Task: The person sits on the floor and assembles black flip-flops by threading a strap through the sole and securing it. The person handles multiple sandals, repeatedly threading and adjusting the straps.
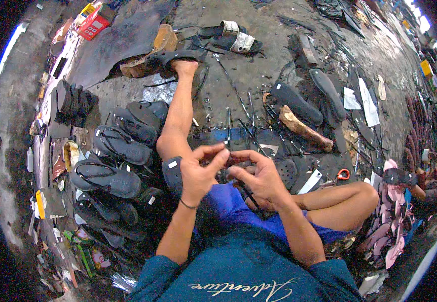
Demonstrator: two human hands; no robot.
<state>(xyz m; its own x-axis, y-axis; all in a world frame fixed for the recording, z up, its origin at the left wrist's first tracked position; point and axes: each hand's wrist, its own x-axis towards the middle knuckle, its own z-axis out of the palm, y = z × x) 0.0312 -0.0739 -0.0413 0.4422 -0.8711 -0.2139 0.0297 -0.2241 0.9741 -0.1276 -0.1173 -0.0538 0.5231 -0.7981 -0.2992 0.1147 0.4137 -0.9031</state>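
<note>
A dark teal cloth shirt (228,264) is filling the near foreground. Beyond it, a thin black strip, seemingly rubber, (248,195) is hanging beneath the nearer right hand (266,181), its long axis slanting down-right over blue cloth shorts (224,199). The right grip is apparently holding it; the left hand's (202,171) fingertips are nearly meeting, whether closed on anything I cannot tell. Dark grey thong sandals (108,179) are lying toward the floor's (19,100) left side.

One line of pale cursive lettering (241,288) runs upside down across the teal T-shirt (248,257). Print on the red carton (95,22) is too small to read.
</note>
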